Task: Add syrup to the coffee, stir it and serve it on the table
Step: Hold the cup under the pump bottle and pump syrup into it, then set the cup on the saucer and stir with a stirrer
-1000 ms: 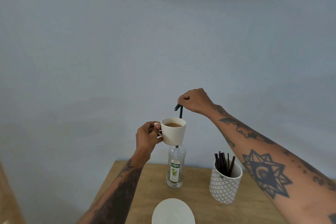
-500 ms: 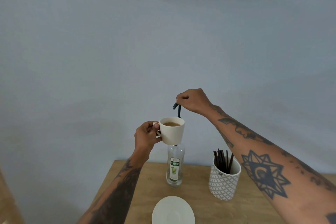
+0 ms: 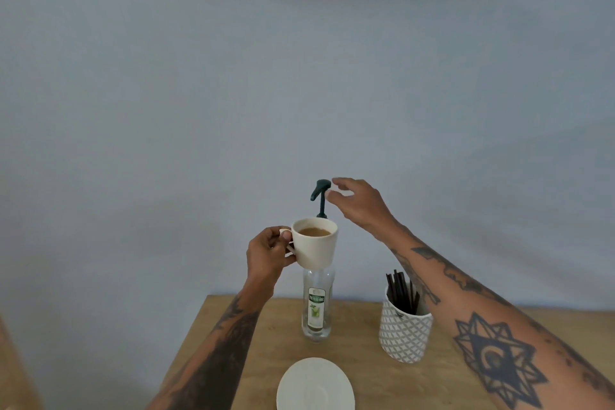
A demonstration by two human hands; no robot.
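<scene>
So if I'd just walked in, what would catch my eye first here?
Probably the cream ceramic cup of milky coffee, held up by its handle in the left hand just under the dark pump spout of the clear glass syrup bottle. The right hand hovers open beside the pump head. On the wooden table sit a white patterned pot of dark stir sticks at right and a round white saucer nearest you.
</scene>
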